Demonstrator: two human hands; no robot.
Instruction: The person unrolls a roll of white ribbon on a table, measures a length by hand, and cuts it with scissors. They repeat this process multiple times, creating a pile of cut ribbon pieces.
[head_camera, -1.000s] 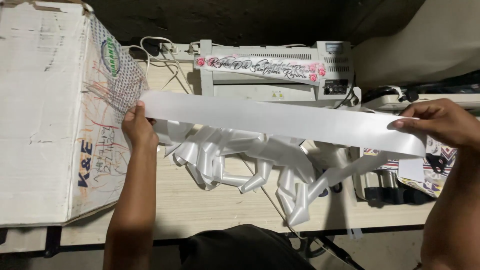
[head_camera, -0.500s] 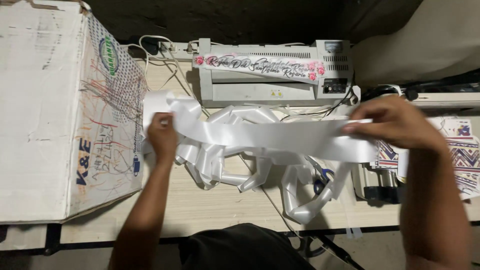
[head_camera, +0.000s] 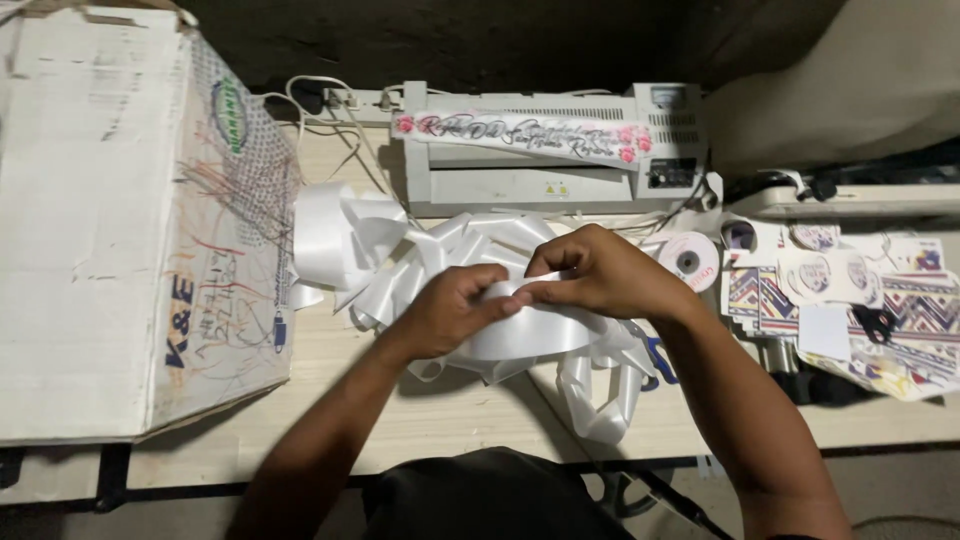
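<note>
Left hand: the left hand (head_camera: 455, 308) sits at the middle of the desk, fingers curled down and pinched on the white ribbon (head_camera: 530, 330), thumb side towards the other hand, so the strip cannot slide while it is bent.

Right hand: the right hand (head_camera: 595, 272) comes in from the right and meets the left, its fingertips nipped together on the top edge of the same ribbon; the two hands touch, which looks like a way to hold a fold or loop shut.

Ribbon in hand: a broad glossy white band, curving under both hands just near of them, resting on the pale desk (head_camera: 420, 420).

Loose ribbon: the rest lies in loops and tangles (head_camera: 370, 245) to the left and far side of the hands, and one loop (head_camera: 600, 395) hangs towards the near edge; it seems left slack so it can be drawn in freely.

Machine: a grey laminator-like machine (head_camera: 545, 175) stands at the far edge, a printed floral strip (head_camera: 520, 135) lying along its top, out of the way of the hands.

Box: a large worn cardboard box (head_camera: 120, 220) fills the left side, just beside the ribbon heap.

Right side: a small ribbon spool (head_camera: 690, 258) sits near the right wrist; further right lie patterned printed sheets and round stickers (head_camera: 850, 285), well apart from the ribbon.
</note>
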